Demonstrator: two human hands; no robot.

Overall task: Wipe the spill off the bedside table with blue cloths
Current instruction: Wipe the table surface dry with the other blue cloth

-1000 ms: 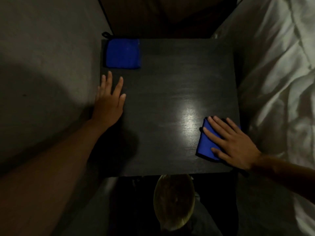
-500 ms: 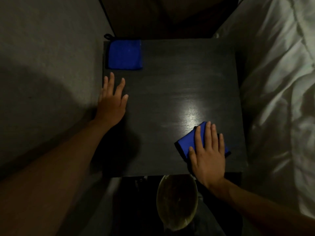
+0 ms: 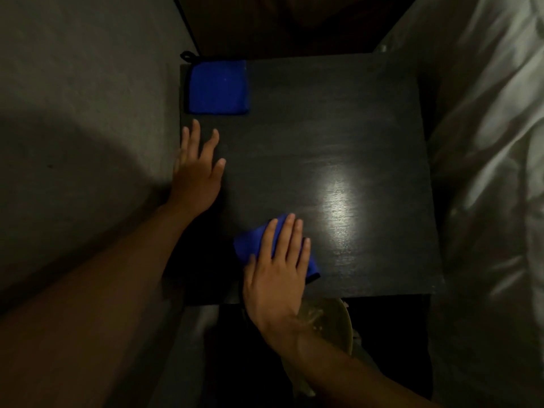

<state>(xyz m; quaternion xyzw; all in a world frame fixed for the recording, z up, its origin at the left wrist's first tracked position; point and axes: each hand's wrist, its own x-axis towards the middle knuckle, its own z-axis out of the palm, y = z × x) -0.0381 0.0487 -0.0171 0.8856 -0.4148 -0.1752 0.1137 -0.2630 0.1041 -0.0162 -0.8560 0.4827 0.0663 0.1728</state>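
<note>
Wiping under way at the near tabletop [image 3: 338, 128] edge.
Your right grip [image 3: 273, 278], flat, presses a blue cloth [image 3: 250, 242]; your left grip [image 3: 195, 175] lies released near the far corner's spare cloth [image 3: 217, 88]. No spill visible: probably nearly done.

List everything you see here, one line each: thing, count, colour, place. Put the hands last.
bedside table: one, black, centre of view
folded cloth: one, blue, far left corner of the table
wiping cloth: one, blue, near edge of the table, under the right hand
bedding: one spread, white, right of the table
round dish: one, pale yellowish, below the table's near edge, partly hidden by the right wrist
left hand: one, flat at the table's left edge, fingers straight
right hand: one, pressing flat on the wiping cloth
</note>
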